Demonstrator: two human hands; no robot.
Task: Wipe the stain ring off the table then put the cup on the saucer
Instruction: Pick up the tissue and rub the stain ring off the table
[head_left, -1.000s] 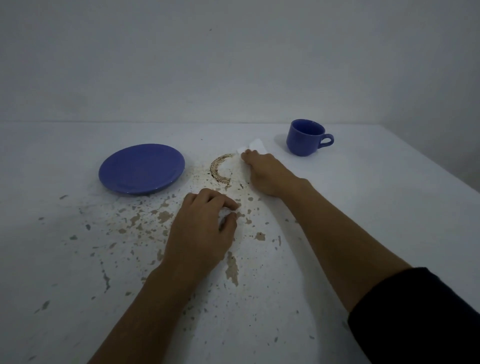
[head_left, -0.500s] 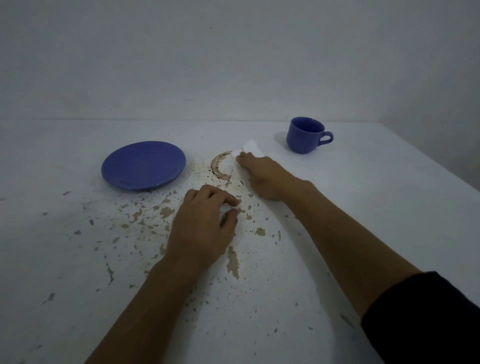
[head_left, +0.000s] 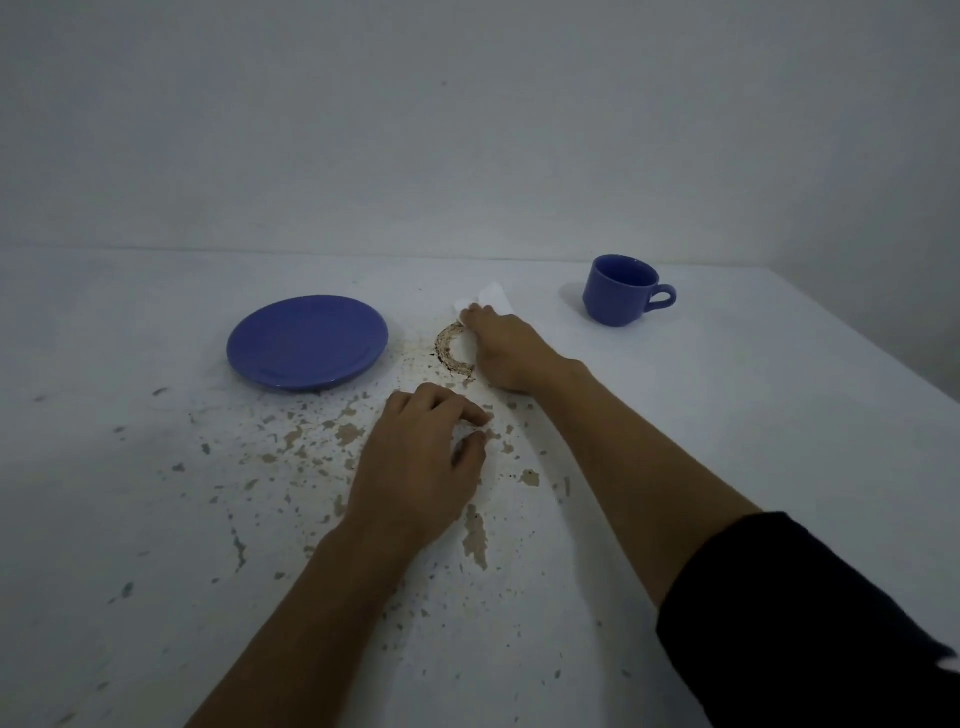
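Note:
A brown stain ring (head_left: 449, 352) marks the white table (head_left: 727, 426); only its left arc shows. My right hand (head_left: 506, 353) lies flat over the ring's right part, pressing a white tissue (head_left: 491, 297) whose corner sticks out beyond the fingertips. My left hand (head_left: 421, 462) rests on the table nearer to me, fingers curled loosely with nothing visible in them. A blue saucer (head_left: 307, 342) lies left of the stain. A blue cup (head_left: 618, 290) stands upright at the back right, handle pointing right.
The table paint is chipped in many brown flecks (head_left: 475, 535) around my left hand and toward the saucer. A plain wall (head_left: 467, 130) rises behind the table. The table's right edge (head_left: 872, 332) runs diagonally past the cup.
My right hand with the tissue has slid slightly left over the ring, covering more of its right side. The left hand stays where it was.

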